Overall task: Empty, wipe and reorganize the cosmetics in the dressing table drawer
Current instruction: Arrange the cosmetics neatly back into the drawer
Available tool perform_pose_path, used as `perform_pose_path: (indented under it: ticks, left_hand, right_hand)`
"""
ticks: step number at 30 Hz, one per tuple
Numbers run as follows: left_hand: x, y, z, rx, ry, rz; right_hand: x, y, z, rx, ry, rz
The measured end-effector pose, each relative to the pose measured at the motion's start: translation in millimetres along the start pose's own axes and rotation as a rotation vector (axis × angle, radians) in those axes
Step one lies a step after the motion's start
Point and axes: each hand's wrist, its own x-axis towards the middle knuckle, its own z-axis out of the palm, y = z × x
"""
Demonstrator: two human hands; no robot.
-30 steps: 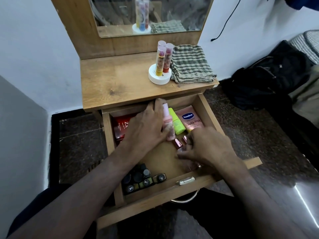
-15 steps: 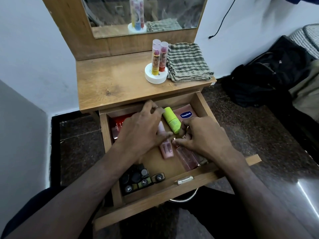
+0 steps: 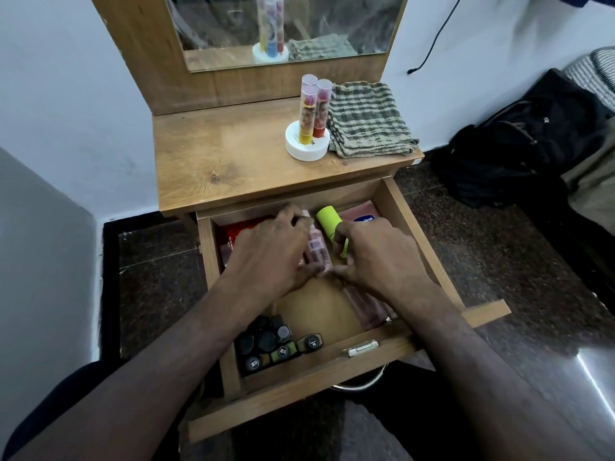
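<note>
1. Drawer (image 3: 412,227): pulled out, rigid wood.
2. Left hand (image 3: 269,254) curls round the pink bottle (image 3: 317,249) mid-drawer; right hand (image 3: 376,257) pinches the green tube (image 3: 329,224) far right.
3. Both look light, smooth, likely slippery; grip mid-body.
4. Polish bottles (image 3: 279,344), near left: probably glass, fragile.

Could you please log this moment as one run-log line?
drawer: open | left hand: on pink tube | right hand: grips green tube | cloth: unused
</note>
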Motion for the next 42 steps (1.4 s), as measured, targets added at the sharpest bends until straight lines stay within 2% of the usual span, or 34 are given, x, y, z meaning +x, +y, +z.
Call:
perform_pose_path:
  ticks: [5, 13, 15, 17, 20, 23, 26, 28, 34, 42]
  left_hand:
    - [-2, 5, -1, 0.023, -0.024, -0.006]
    - [-1, 9, 11, -0.025, 0.04, -0.002]
    - [-2, 11, 11, -0.055, 0.033, -0.011]
    - [-4, 10, 5, -0.087, 0.026, 0.002]
    - [-6, 0, -13, -0.21, 0.199, 0.035]
    - [10, -11, -29, -0.483, 0.542, 0.031]
    - [40, -20, -46, -0.598, 0.824, -0.111]
    - [54, -22, -54, -0.539, 0.864, -0.115]
    - [62, -23, -49, -0.319, 0.75, -0.028]
    - [53, -18, -52, -0.398, 0.904, 0.007]
  right_hand:
    - [0, 4, 4, -0.004, 0.048, 0.02]
    - [-1, 9, 6, 0.072, 0.141, 0.033]
    - [0, 8, 3, 0.162, 0.247, 0.022]
    - [2, 4, -4, 0.314, 0.485, -0.001]
    - [10, -4, -23, 0.463, 0.82, -0.029]
    - [33, -10, -39, 0.535, 0.9, -0.03]
    - [57, -18, -53, 0.576, 0.934, -0.098]
    - [68, -22, -58, 0.558, 0.935, -0.173]
    - [85, -20, -48, 0.441, 0.925, -0.277]
    - [68, -25, -52, 0.487, 1.088, -0.284]
